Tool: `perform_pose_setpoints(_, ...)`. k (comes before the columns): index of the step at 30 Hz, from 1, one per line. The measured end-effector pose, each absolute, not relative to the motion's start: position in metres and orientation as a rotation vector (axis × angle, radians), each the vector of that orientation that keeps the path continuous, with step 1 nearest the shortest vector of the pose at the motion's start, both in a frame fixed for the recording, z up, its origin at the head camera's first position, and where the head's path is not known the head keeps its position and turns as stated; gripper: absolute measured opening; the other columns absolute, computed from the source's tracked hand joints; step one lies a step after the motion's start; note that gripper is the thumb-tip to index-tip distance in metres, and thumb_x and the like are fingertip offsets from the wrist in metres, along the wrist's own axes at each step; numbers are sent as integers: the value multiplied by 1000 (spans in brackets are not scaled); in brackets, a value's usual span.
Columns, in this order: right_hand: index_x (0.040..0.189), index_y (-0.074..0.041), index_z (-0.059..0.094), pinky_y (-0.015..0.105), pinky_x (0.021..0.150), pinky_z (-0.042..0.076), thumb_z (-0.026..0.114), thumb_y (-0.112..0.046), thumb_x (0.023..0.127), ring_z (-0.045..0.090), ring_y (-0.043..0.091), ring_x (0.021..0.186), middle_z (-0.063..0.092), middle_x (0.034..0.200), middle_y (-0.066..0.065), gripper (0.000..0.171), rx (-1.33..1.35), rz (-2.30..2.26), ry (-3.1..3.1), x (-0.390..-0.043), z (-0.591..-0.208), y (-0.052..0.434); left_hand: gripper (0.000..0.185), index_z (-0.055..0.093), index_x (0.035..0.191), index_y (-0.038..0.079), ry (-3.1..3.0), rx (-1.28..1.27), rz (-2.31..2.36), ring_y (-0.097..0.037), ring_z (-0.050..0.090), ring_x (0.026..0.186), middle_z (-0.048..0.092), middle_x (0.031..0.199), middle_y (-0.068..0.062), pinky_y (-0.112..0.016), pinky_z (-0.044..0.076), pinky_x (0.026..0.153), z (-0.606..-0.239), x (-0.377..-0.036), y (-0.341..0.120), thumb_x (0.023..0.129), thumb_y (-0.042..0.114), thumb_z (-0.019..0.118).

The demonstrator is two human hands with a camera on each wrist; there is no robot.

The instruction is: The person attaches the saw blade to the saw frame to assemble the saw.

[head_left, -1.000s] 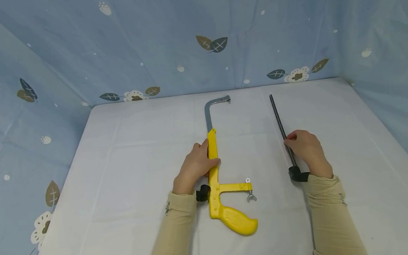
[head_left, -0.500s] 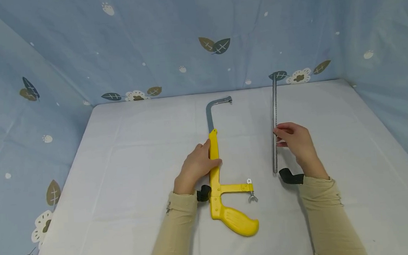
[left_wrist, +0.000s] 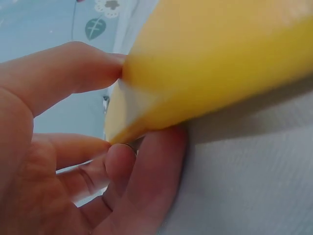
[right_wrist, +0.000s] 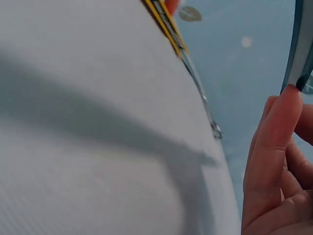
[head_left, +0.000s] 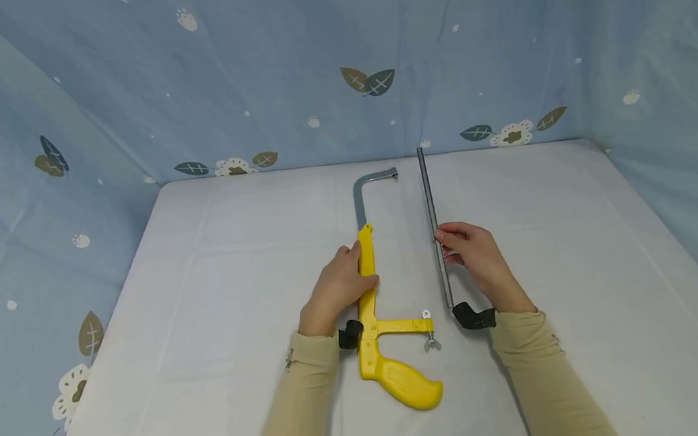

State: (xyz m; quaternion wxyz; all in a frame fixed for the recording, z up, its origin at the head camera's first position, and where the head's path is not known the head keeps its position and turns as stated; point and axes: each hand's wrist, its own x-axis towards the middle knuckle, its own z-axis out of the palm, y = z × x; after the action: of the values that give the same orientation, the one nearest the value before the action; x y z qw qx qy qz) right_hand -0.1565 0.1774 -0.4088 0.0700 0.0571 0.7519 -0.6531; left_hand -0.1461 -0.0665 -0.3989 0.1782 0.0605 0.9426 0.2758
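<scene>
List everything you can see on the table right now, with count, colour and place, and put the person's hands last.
hacksaw frame: 1, yellow with a grey metal bow, lying lengthwise at the table's middle, grip toward the person.
wing nut: 1, silver, under the end of the frame's short yellow arm.
saw blade: 1, dark grey, long and thin, just right of the frame, pinched near mid-length.
table: 1, white cover, backed by blue leaf-print cloth.
wrist straps: 2, black, one at each wrist.
left hand: 1, grips the frame's yellow bar.
right hand: 1, fingers pinch the blade.
</scene>
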Motion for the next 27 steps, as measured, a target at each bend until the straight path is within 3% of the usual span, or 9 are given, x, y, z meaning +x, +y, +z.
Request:
perform_pose_setpoints(8, 116, 2, 53, 26, 63, 49, 60, -29, 85, 54, 14, 75, 57, 93, 11, 44, 138, -1891, 2233, -157, -420, 164, 76, 22, 142, 8, 2681, 221, 780, -19, 46, 84, 42, 119, -9, -26, 40, 67, -401, -150, -67, 82, 34, 60)
perform_pose_setpoints(27, 114, 4, 53, 25, 58, 48, 60, -25, 86, 52, 12, 64, 57, 88, 12, 41, 80, -1906, 2223, -161, -429, 151, 77, 20, 143, 13, 2644, 183, 823, -18, 47, 82, 40, 115, -10, -26, 41, 64, -403, -156, -74, 82, 36, 61)
